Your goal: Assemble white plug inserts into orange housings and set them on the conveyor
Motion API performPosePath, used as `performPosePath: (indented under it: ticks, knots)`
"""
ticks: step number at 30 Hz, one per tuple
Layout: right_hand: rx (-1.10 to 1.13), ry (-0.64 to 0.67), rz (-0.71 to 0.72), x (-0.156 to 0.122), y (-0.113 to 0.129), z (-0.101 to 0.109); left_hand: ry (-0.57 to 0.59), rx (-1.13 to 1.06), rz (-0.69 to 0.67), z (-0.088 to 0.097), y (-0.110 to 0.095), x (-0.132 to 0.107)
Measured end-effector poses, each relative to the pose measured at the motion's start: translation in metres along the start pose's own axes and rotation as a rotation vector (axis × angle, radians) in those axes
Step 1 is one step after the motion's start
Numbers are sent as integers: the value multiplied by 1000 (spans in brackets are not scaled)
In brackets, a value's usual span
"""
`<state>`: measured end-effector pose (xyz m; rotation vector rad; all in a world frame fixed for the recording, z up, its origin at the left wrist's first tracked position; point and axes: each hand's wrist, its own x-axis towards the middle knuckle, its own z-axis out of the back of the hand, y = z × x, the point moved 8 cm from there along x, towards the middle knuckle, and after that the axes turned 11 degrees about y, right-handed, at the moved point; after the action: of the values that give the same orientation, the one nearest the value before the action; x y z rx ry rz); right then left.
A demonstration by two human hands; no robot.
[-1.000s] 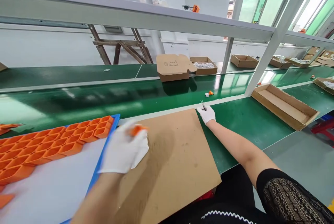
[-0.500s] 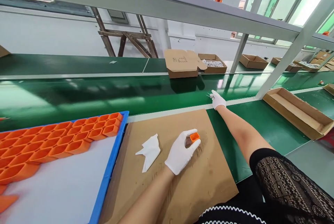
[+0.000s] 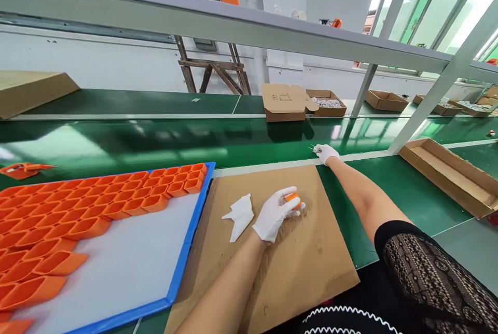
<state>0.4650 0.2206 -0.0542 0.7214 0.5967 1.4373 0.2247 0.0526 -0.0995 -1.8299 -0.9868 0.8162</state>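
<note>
My left hand point(image 3: 275, 213), in a white glove, is closed around a small orange plastic cup point(image 3: 293, 199) over the cardboard sheet point(image 3: 303, 256). Its fingers cover most of the cup. To the left on the same sheet lies a crumpled white cloth or paper point(image 3: 240, 216). My right hand point(image 3: 327, 153), also gloved, reaches out over the far edge strip by the shiny green belt. Thin wire-like pieces point(image 3: 316, 149) stick out of its closed fingers; their exact kind is too small to tell.
On the left, a blue-rimmed white tray point(image 3: 185, 251) holds rows of orange cups point(image 3: 105, 194). An orange item point(image 3: 25, 170) lies on the belt behind it. Cardboard boxes point(image 3: 286, 114) line the back, and a long box point(image 3: 451, 176) sits right. A shelf beam point(image 3: 233, 20) crosses above.
The view has shifted left and up, showing more of the tray. My left fingers have closed further over the orange cup, which was seen open side up. My right hand stays in about the same place.
</note>
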Motion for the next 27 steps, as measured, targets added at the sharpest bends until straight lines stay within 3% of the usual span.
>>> performPosePath:
  ticks: [7,10,13,18,22,27]
  knots:
    - [13,72,102,-30,48,-10,-11,-154,-18,8,-10,-3]
    - [49,102,189,-65,70,-17,-20,-246,-31,7,-11,-4]
    - [86,156,253,-117,84,-32,-14,-307,-46,2,-8,-4]
    - [30,90,274,-183,81,-51,34,-197,-84,-9,-10,-3]
    - [7,123,286,-191,70,-67,-34,-114,-44,-4,-9,-2]
    - [67,181,314,-187,62,-71,49,-33,37,-14,-12,-2]
